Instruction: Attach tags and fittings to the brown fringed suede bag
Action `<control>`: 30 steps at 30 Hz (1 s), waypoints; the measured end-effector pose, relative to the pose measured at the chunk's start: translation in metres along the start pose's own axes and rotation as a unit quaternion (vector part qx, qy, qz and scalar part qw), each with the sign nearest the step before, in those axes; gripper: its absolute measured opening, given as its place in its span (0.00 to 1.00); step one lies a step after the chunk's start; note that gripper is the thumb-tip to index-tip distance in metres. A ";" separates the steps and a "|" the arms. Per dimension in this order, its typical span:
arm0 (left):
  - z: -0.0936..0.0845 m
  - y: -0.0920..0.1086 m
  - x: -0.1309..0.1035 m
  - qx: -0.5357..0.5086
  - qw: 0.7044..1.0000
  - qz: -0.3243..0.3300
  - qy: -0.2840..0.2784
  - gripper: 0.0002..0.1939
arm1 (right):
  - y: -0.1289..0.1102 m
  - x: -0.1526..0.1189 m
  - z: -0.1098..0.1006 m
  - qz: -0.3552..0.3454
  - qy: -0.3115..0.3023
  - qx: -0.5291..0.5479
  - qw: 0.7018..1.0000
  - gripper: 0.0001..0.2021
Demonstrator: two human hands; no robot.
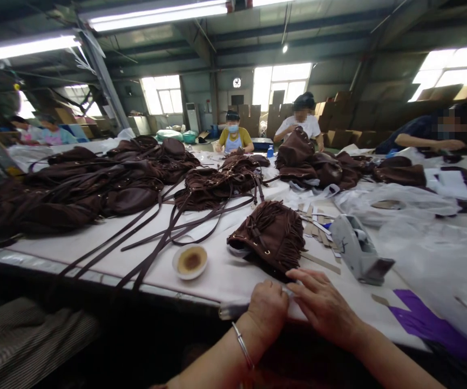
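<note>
My left hand (269,308), with a bracelet at its wrist, is closed at the table's front edge; what its curled fingers hold is too hidden to name. Beside it on the right, my right hand (318,302) reaches over the edge with fingers spread, its fingertips near the lower end of a dark brown fringed bag (277,235). The bag lies on its side, its eyeleted opening facing left. Something pale, perhaps plastic, shows between the hands. A small metallic or clear item (233,309) sits left of my left hand.
A white bowl (190,262) with brown residue stands left of the bag. A grey tape dispenser (357,251), paper strips (318,229) and purple material (427,321) lie right. Brown bags (63,186) with long straps are piled left and behind. Several people sit across.
</note>
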State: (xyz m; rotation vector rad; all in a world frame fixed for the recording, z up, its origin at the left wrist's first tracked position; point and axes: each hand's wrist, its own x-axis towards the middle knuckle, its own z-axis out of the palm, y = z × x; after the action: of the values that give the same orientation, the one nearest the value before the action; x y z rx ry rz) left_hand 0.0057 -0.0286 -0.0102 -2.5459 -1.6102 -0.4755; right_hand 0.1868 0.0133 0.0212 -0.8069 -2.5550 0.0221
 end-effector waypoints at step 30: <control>-0.055 -0.080 -0.043 -0.072 0.989 -0.097 -0.085 0.03 | -0.022 0.008 0.010 0.014 -0.046 -0.004 0.999 0.16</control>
State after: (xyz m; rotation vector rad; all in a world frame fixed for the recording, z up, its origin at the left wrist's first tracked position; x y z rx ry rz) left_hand -0.0949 -0.0439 0.0217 -2.6082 -1.9634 -0.4161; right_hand 0.1649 0.0006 0.0187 -0.8644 -2.6309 0.0595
